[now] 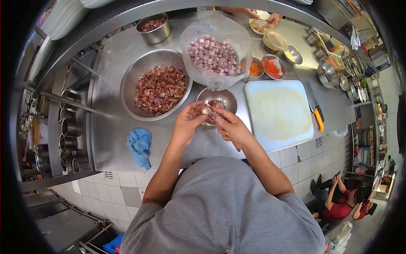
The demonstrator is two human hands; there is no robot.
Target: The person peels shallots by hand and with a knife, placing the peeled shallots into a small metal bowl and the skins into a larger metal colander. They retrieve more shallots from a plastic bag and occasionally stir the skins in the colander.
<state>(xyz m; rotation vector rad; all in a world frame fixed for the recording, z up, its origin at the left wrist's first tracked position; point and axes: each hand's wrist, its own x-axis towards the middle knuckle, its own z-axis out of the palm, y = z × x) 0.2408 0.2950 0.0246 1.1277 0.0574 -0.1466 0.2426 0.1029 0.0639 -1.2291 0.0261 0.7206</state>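
Note:
Both hands meet over the small steel bowl (pixel 229 101), fingers pinched around a small pale shallot (pixel 206 111) with loose papery skin. My left hand (pixel 188 120) grips it from the left. My right hand (pixel 232 127) pinches its skin side from the right. Dark reddish bits lie in the bowl beneath, partly hidden by my fingers. Left of it, a large steel bowl (pixel 127 91) holds a heap of reddish-brown shallots and skins (pixel 160 89). Behind the small bowl, a clear plastic bag (pixel 192 36) contains many purple-white shallots (pixel 212 55).
A white cutting board (pixel 279 112) lies to the right, beside a yellow-handled knife (pixel 316 112). A blue cloth (pixel 139 146) rests near the front edge. A steel pot (pixel 154 31) and bowls of orange pieces (pixel 272 67) stand farther back. Another person's hands (pixel 274 20) work across the table.

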